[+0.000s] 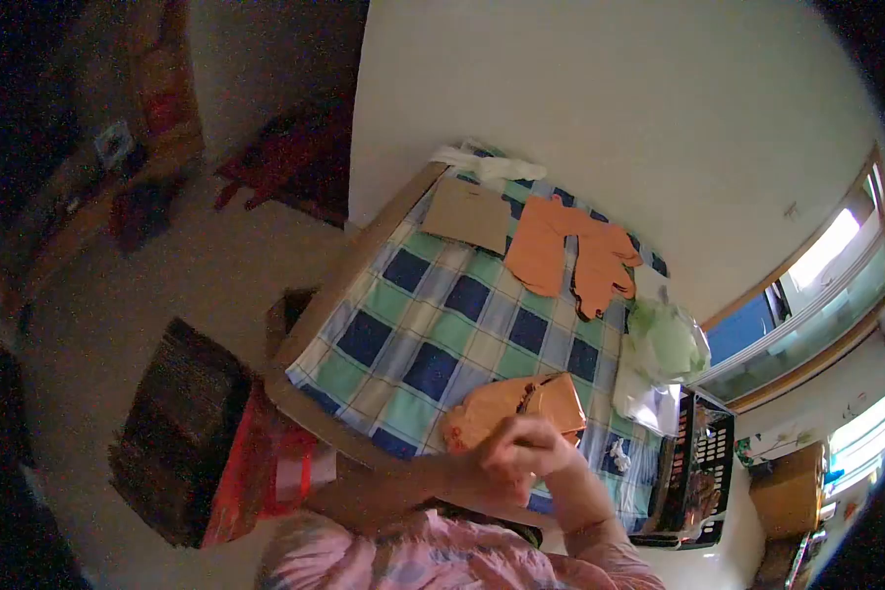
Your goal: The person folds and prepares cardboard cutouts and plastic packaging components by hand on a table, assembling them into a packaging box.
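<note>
My left hand and my right hand are together in front of my chest, overlapping in this view and slightly blurred. The fingers of both are closed in, and I cannot tell what small thing, if any, is between them. Just beyond them lies an orange cloth-like piece with a dark edge, on a bed or table with a checked cover. A lighter orange folded part sits at its right side. My hands hide its near edge.
Farther back lie several flat orange pieces, a brown cardboard sheet and a white cloth. To the right are a pale green plastic bag and a black basket. A dark woven stack stands on the left floor.
</note>
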Demonstrator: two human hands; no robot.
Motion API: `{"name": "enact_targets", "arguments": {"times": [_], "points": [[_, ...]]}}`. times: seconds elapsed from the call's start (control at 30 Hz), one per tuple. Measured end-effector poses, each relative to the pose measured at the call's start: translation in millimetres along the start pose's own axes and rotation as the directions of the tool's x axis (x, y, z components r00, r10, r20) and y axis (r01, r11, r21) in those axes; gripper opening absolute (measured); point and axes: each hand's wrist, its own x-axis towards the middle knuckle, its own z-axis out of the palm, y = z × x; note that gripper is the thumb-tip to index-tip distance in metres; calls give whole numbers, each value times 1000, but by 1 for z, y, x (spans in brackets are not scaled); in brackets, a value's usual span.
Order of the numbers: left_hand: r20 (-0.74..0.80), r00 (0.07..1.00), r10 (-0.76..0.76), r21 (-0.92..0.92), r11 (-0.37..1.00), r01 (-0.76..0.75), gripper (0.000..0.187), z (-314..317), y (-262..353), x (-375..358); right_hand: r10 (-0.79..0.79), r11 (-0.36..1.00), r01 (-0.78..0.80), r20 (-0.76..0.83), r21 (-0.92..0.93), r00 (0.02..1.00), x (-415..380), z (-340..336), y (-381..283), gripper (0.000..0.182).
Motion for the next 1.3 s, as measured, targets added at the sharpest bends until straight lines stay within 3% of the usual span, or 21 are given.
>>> {"name": "enact_targets", "arguments": {"times": [0.07,0.2,0.3,0.4,0.53,0.63,0.73,0.83,0.9,0.93,0.97,1.03,1.07,1.13,1.2,1.3], "points": [[-42,999,-17,65,998,20,44,-21,-8,6,50,984,-43,-40,176,998,18,3,3,16],[-159,987,-28,212,975,62,40,-51,-20,16,330,923,-272,-198,272,923,43,-6,23,24],[-249,968,-20,322,941,102,37,-71,-19,30,234,969,-244,-429,32,872,69,-4,31,28],[-319,948,-20,433,886,164,31,-98,-2,45,66,997,-81,-582,0,811,87,-11,69,29],[-391,907,153,671,722,168,22,-114,-35,51,118,993,-62,-767,101,630,104,-13,92,27],[-473,831,294,749,630,205,18,-121,-5,42,115,989,16,-834,147,540,110,-21,117,25],[-532,847,-5,730,504,462,20,-125,28,37,186,971,55,-879,233,440,122,-18,121,23],[-552,830,78,705,575,416,33,-130,38,33,235,958,58,-879,283,414,131,0,98,26],[-566,814,129,689,616,382,43,-135,40,31,63,998,-18,-829,63,556,131,-6,119,29],[-563,770,301,726,626,285,49,-141,40,25,-13,998,-42,-783,-50,622,128,-8,127,31],[-542,701,464,771,606,195,55,-147,41,19,-5,999,-26,-756,-29,654,126,1,108,32],[-506,441,742,854,501,138,67,-185,50,-7,1,1000,9,-703,11,712,115,14,66,35],[-546,364,755,838,494,232,73,-209,64,-22,-22,998,-29,-696,-61,718,103,10,65,35],[-589,22,808,769,552,321,64,-257,94,-39,-58,983,-69,-640,-171,766,76,-3,67,38],[-532,49,845,728,427,537,79,-314,114,-53,-72,962,-102,-594,-254,801,51,-12,70,39],[-833,334,440,495,327,805,78,-387,79,-69,79,986,-155,-668,-55,740,22,-7,66,37]]}}
